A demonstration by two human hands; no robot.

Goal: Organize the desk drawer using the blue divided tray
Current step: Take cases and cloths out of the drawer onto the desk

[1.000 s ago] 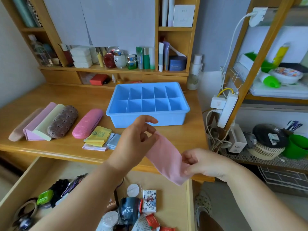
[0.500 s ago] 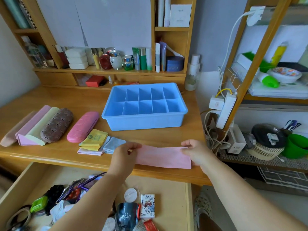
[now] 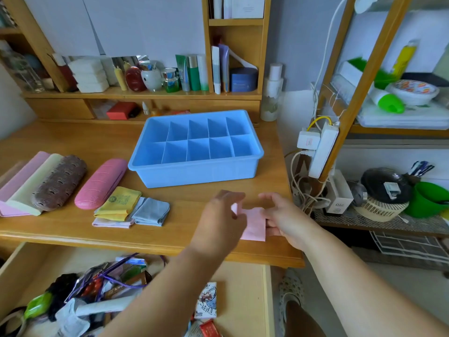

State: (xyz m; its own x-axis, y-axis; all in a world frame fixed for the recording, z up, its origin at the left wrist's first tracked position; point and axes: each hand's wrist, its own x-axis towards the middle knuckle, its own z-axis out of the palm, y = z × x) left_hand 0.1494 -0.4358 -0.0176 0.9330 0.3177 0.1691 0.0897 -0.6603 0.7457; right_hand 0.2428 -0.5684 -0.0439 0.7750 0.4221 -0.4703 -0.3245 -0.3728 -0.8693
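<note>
Hands (image 3: 252,220) on pink cloth (image 3: 254,226)

Pink cloth (image 3: 254,223) now folded shorter

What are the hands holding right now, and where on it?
Both hold the pink cloth on the desk: left hand at its left end, right hand at its right edge.

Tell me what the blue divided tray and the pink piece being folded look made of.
Blue divided tray: likely moulded plastic, smooth and faintly glossy, with thin walls and rounded rim. Pink cloth: soft thin fabric, matte, creasing flat between the left hand and right hand.
</note>
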